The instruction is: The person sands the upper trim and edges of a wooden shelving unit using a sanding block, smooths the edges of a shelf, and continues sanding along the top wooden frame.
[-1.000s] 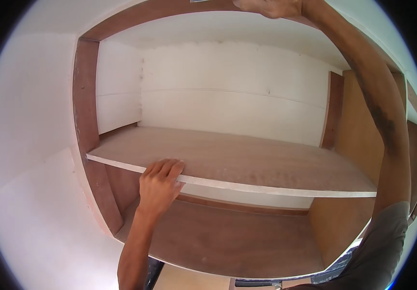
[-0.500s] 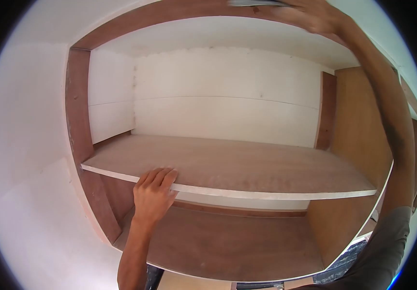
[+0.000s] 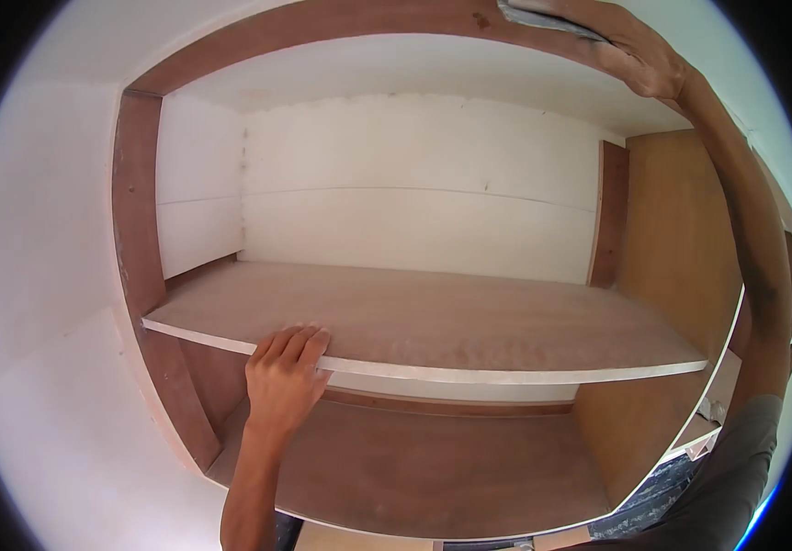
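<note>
My left hand (image 3: 288,372) is wrapped over the white front edge of the brown middle shelf (image 3: 433,317), fingers on top and thumb below. Up at the top right, my right hand (image 3: 630,46) presses a thin grey sheet (image 3: 557,25), perhaps sandpaper, against the brown top rail (image 3: 396,18) of the cabinet frame. Part of the sheet is hidden under the fingers. A dark spot marks the rail just left of the sheet.
Below the middle shelf lies a brown lower board (image 3: 433,468). A wooden side panel (image 3: 676,220) stands at the right, a brown upright (image 3: 139,202) at the left. White wall (image 3: 47,275) borders the cabinet. Small grey debris (image 3: 711,410) lies at the lower right.
My right hand has moved rightward along the top rail with the grey sheet, more of which now shows. My left hand keeps its hold on the shelf edge. The view has shifted slightly.
</note>
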`<action>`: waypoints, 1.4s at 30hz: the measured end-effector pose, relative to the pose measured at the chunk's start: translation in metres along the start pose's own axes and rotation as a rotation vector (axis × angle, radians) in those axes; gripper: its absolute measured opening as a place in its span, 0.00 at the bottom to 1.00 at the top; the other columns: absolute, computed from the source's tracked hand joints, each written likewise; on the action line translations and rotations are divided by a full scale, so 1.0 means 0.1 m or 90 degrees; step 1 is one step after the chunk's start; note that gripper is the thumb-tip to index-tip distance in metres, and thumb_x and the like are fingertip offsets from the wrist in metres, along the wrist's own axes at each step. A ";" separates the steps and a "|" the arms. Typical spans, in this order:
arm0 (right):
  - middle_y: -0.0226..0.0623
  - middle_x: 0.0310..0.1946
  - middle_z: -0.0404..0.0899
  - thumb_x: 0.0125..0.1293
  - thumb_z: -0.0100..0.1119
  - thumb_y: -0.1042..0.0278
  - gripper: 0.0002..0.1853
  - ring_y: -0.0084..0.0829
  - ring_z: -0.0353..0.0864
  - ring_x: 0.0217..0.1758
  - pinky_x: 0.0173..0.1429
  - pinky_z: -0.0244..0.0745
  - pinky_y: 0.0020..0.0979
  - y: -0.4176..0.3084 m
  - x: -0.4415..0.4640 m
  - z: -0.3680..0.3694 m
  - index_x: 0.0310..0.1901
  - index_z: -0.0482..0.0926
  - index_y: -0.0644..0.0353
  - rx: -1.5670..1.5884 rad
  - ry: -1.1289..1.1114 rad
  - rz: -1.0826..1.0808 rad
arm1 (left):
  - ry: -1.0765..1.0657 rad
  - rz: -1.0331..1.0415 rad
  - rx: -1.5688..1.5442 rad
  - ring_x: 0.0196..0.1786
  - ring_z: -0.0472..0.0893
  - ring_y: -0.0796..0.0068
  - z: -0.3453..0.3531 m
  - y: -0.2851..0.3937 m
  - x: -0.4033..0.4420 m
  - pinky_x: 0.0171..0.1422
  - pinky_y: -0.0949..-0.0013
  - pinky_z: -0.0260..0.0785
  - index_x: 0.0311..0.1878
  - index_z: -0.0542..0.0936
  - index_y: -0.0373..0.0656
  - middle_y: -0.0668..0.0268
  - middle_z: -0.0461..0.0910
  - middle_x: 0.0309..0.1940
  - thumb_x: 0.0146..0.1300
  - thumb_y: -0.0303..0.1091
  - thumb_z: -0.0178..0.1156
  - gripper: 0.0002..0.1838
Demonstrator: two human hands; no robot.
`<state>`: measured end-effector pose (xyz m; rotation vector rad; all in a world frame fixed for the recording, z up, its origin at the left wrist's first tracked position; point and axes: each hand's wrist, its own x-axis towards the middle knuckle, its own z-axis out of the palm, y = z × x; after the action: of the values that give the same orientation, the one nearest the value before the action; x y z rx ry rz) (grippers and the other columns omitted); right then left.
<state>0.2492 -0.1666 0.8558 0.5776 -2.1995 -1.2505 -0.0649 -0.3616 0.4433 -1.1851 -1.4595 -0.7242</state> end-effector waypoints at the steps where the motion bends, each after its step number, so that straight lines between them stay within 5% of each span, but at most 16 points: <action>1: 0.54 0.77 0.65 0.62 0.46 0.62 0.40 0.52 0.64 0.80 0.85 0.57 0.49 -0.07 0.09 0.04 0.79 0.60 0.62 -0.026 -0.002 0.025 | -0.004 0.003 0.002 0.54 0.86 0.61 0.00 0.00 -0.02 0.59 0.58 0.79 0.49 0.84 0.46 0.65 0.88 0.50 0.40 0.24 0.74 0.26; 6: 0.54 0.78 0.64 0.64 0.47 0.61 0.39 0.53 0.63 0.80 0.85 0.55 0.48 -0.21 0.85 0.21 0.79 0.61 0.61 -0.058 0.020 0.039 | -0.006 0.007 0.017 0.54 0.86 0.63 -0.04 0.02 -0.01 0.61 0.59 0.78 0.48 0.84 0.46 0.66 0.88 0.49 0.39 0.25 0.76 0.27; 13: 0.54 0.77 0.65 0.64 0.50 0.62 0.39 0.52 0.63 0.80 0.86 0.55 0.47 -0.33 0.07 -0.10 0.79 0.62 0.59 -0.021 -0.018 0.083 | 0.006 -0.004 0.003 0.54 0.86 0.60 0.02 0.01 -0.03 0.59 0.58 0.79 0.48 0.84 0.45 0.65 0.88 0.49 0.39 0.23 0.74 0.26; 19: 0.54 0.77 0.66 0.65 0.51 0.61 0.38 0.52 0.65 0.79 0.85 0.56 0.47 -0.22 1.05 0.30 0.77 0.63 0.63 -0.065 0.069 0.030 | -0.008 -0.005 0.021 0.55 0.86 0.62 -0.05 0.04 0.00 0.60 0.58 0.78 0.48 0.83 0.46 0.66 0.88 0.50 0.39 0.26 0.77 0.27; 26: 0.54 0.76 0.66 0.64 0.47 0.62 0.38 0.52 0.64 0.80 0.87 0.54 0.46 -0.36 0.24 -0.03 0.77 0.63 0.64 -0.016 0.002 0.075 | -0.005 0.000 0.018 0.55 0.86 0.62 -0.01 0.02 -0.02 0.60 0.58 0.78 0.48 0.83 0.46 0.66 0.88 0.50 0.38 0.26 0.77 0.28; 30: 0.54 0.77 0.65 0.68 0.45 0.58 0.36 0.52 0.63 0.80 0.86 0.55 0.47 -0.21 1.20 0.25 0.77 0.64 0.64 -0.109 -0.008 0.097 | -0.017 -0.005 0.016 0.55 0.86 0.62 -0.03 0.03 -0.02 0.60 0.58 0.79 0.48 0.83 0.47 0.66 0.88 0.50 0.39 0.26 0.77 0.27; 37: 0.51 0.77 0.66 0.74 0.47 0.49 0.35 0.52 0.63 0.81 0.86 0.56 0.49 -0.38 0.27 -0.07 0.77 0.65 0.59 -0.013 -0.003 0.046 | 0.016 -0.002 0.002 0.55 0.86 0.61 0.03 0.00 -0.02 0.59 0.59 0.79 0.49 0.85 0.45 0.65 0.88 0.50 0.38 0.23 0.74 0.28; 38: 0.51 0.77 0.66 0.75 0.48 0.47 0.36 0.52 0.63 0.81 0.86 0.56 0.49 -0.38 0.36 -0.02 0.77 0.65 0.62 -0.030 -0.015 0.210 | 0.007 -0.003 -0.003 0.55 0.86 0.61 0.02 0.01 -0.03 0.59 0.58 0.78 0.49 0.85 0.45 0.65 0.88 0.50 0.38 0.23 0.74 0.28; 41: 0.51 0.77 0.66 0.75 0.46 0.50 0.35 0.51 0.64 0.80 0.86 0.55 0.48 -0.17 1.08 0.25 0.77 0.65 0.62 -0.079 0.032 0.050 | -0.005 0.000 -0.002 0.55 0.86 0.61 -0.02 0.01 -0.02 0.59 0.58 0.78 0.50 0.85 0.45 0.65 0.88 0.50 0.38 0.23 0.74 0.28; 42: 0.51 0.77 0.66 0.75 0.44 0.51 0.34 0.51 0.64 0.80 0.86 0.53 0.48 -0.16 1.27 0.30 0.77 0.65 0.60 -0.141 0.020 0.113 | -0.007 -0.004 0.001 0.55 0.86 0.61 -0.03 0.03 -0.02 0.59 0.58 0.78 0.50 0.85 0.45 0.65 0.88 0.50 0.38 0.23 0.75 0.28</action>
<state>0.1344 -0.2315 0.8594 0.3040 -2.0032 -1.3559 -0.0614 -0.3638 0.4415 -1.1855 -1.4728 -0.7224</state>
